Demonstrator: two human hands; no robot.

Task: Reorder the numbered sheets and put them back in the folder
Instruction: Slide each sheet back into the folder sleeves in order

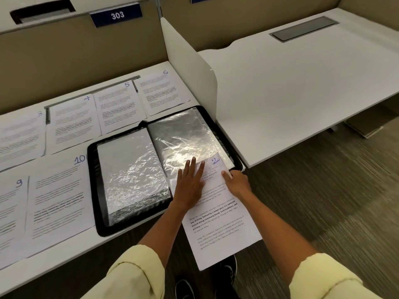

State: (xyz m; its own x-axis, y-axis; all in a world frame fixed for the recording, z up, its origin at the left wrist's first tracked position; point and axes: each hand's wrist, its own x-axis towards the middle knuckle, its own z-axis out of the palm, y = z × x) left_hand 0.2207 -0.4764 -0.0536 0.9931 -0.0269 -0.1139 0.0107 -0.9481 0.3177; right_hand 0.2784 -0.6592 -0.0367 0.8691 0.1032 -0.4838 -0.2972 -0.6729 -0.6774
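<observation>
Nearest are two pale yellow sleeves point(133, 275) and, between them on the floor, dark shoes point(226, 275). A printed sheet point(220, 225) hangs off the front edge of the desk point(64, 262), its far end tucked into the clear sleeve on the right-hand page of the open black folder point(166, 169) (the number on this sheet cannot be read through the plastic). The left hand point(191, 184) lies flat on that plastic sleeve and the sheet's top part, fingers straight and slightly spread. The right hand point(236, 182) holds the sheet's right edge, thumb on top of the paper and the other fingers curled under it, out of sight. The folder lies at the desk's right end, its crinkled clear pockets shining. Left of it lie sheet 10 point(60, 195) and sheet 9 point(10, 214), side by side. Farther back runs a row: sheet 3 point(19, 137), sheet 4 point(73, 121), sheet 5 point(118, 106) and sheet 6 point(162, 91). A white divider point(190, 72) stands at the desk's right end, with a second white desk point(302, 83) beyond it. On the back panel is a blue plate reading 303 point(117, 15).
</observation>
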